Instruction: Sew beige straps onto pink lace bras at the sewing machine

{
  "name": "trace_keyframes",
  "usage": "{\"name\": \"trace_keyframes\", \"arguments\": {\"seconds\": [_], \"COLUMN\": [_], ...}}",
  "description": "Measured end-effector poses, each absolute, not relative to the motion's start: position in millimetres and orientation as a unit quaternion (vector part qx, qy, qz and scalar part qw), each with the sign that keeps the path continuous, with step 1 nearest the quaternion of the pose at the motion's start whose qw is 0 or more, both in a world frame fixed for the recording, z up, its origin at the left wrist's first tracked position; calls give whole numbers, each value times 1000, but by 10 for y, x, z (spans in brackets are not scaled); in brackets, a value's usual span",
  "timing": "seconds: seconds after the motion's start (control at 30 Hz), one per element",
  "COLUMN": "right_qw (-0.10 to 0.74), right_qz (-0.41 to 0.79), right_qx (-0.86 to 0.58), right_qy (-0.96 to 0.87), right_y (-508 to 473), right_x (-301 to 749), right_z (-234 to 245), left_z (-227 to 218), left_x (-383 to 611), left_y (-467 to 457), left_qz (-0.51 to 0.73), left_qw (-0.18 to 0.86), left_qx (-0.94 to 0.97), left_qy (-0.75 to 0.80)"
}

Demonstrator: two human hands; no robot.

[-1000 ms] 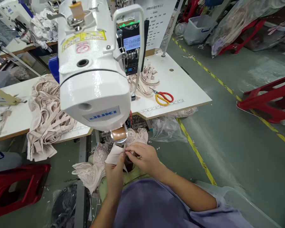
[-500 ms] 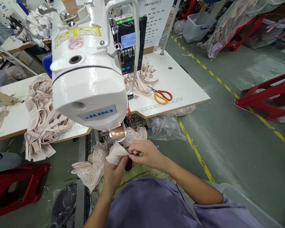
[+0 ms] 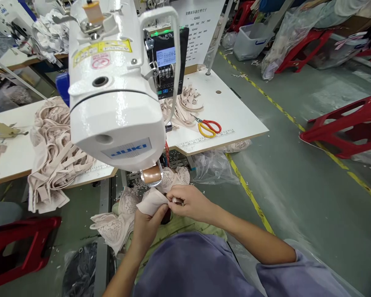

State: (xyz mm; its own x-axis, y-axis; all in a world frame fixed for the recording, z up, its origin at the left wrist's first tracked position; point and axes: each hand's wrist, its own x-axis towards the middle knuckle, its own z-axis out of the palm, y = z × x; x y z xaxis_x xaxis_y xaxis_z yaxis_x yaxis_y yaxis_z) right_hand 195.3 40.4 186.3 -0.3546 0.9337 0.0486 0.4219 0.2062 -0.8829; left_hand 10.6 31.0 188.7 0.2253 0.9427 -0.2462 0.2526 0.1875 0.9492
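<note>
A left hand [image 3: 147, 225] pinches pale fabric [image 3: 152, 201], spread just above its thumb, while the right hand [image 3: 190, 202], fingers nearly closed, nips the adjacent corner; likely light, soft and limp, it is best held by its edges.

I look in on a garment-sewing workshop: left of the white sewing machine [image 3: 117, 119] lie heaped beige garments [image 3: 51, 152], right of it scissors [image 3: 203, 121], behind it a printed size sheet [image 3: 198, 35].
</note>
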Motion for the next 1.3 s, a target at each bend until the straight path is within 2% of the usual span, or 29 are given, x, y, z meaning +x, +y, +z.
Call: {"name": "trace_keyframes", "arguments": {"seconds": [0.33,0.63,0.83,1.0,1.3], "right_qw": [269,286,232,212,184], "right_qz": [439,422,494,452,373], "right_qx": [-484,-488,-488,-514,-487], "right_qy": [-708,-708,-681,-697,-768], "right_y": [450,452,487,438,427], "right_x": [2010,2003,2095,2083,2072], "right_z": [2025,2055,2062,2102,2043], "left_z": [1926,1968,2009,2064,2147], "left_x": [71,98,23,6,61], "left_y": [300,308,396,449,429], "left_qz": [311,306,281,229,236], "left_qw": [522,587,613,610,553], "left_qx": [586,535,538,568,638], "left_qy": [536,524,506,504,481]}}
